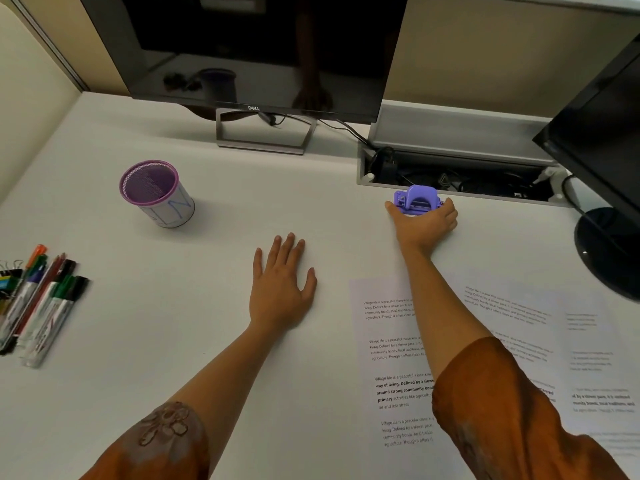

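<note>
A small purple hole punch [417, 198] sits on the white desk [214, 209] just in front of the open cable tray. My right hand [424, 225] reaches far forward and grips the punch, thumb on its left side and fingers curled round its right side. My left hand [282, 280] lies flat on the desk near the middle, palm down, fingers spread and straight, holding nothing. Printed paper sheets [401, 358] lie on the desk under my right forearm.
A purple mesh pen cup [156, 192] stands at the left. Several markers and pens [41, 303] and binder clips [8, 277] lie at the left edge. A monitor [256, 50] on a stand sits at the back, a second monitor [602, 150] at the right. The cable tray [450, 174] holds cables.
</note>
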